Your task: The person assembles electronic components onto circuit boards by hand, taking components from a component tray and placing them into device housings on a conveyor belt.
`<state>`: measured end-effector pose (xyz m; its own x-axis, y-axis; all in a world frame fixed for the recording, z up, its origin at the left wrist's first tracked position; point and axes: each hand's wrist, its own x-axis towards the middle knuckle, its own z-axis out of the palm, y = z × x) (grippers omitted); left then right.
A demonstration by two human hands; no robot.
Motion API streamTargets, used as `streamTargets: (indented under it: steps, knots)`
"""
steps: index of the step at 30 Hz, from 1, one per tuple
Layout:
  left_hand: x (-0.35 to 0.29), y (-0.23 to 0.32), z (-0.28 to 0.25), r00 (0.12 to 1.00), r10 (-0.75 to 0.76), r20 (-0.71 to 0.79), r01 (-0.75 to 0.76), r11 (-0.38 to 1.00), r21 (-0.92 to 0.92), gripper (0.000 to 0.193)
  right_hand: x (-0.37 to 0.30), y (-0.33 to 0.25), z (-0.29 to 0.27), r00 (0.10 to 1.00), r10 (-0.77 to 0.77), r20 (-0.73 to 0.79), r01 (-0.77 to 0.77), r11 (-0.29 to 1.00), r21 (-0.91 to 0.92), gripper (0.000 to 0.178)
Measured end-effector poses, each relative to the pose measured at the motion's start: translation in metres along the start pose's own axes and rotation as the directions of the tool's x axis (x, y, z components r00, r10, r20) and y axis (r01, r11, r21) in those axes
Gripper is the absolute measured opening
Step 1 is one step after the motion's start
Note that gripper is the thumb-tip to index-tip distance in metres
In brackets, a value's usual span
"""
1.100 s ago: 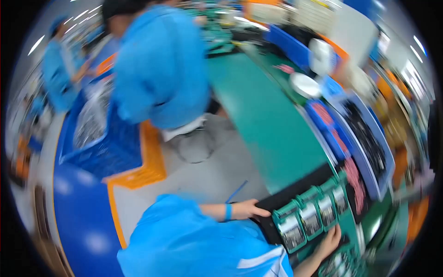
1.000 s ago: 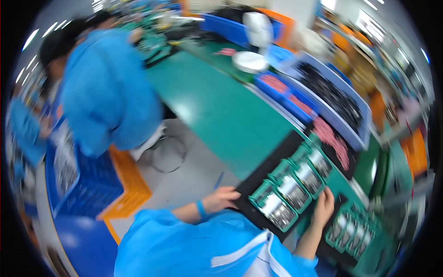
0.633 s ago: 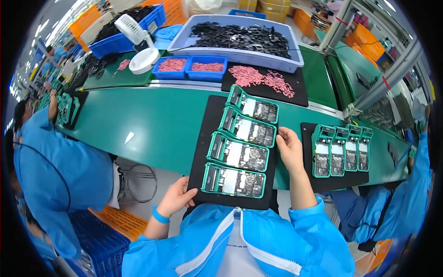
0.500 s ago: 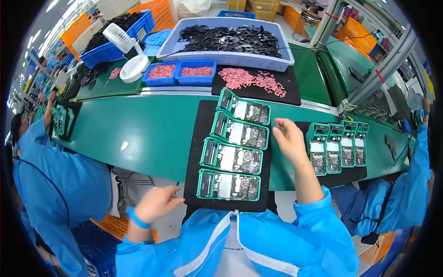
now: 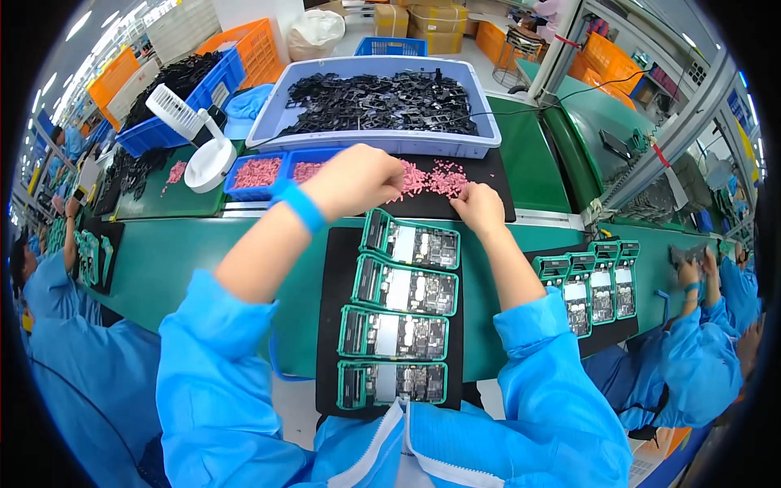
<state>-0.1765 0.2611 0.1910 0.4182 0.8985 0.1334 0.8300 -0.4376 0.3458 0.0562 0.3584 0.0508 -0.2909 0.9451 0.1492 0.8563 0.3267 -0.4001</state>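
A spread of small pink pieces (image 5: 447, 176) lies on a black mat (image 5: 498, 180) across the bench. Over the left part of that spread my left hand (image 5: 358, 179) reaches with curled fingers, a blue band on its wrist. My right hand (image 5: 482, 207) is at the near right edge of the pieces, thumb and fingers pinched together. Whatever either hand grips is too small or hidden to make out. Below my hands, several green trays holding phone circuit boards (image 5: 407, 290) stand in a column on a long black mat (image 5: 338, 260).
Behind the pink pieces stands a large pale blue bin (image 5: 374, 137) of black parts. Blue boxes of pink pieces (image 5: 258, 172) and a white fan (image 5: 210, 167) are to its left. More green trays with boards (image 5: 602, 281) lie at right. Co-workers in blue sit on both sides.
Both hands have moved forward to the pink pieces, the left from beside the bench edge, the right from beside the trays. Their fingers have closed. The view has shifted slightly.
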Motion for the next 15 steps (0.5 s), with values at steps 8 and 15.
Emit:
streamTargets:
  steps: [8, 15]
  knots:
    - [0.101, -0.034, 0.127, 0.995, 0.049, 0.088, -0.044, 0.998, -0.053, 0.012, -0.012, 0.013, 0.018, 0.986, -0.088, -0.139, 0.09, 0.996, 0.002, 0.014]
    - [0.124, -0.024, 0.161, 0.988, -0.137, 0.068, 0.135, 0.99, 0.031, 0.012, -0.018, 0.018, 0.014, 0.98, -0.057, -0.189, 0.065, 0.997, 0.036, 0.009]
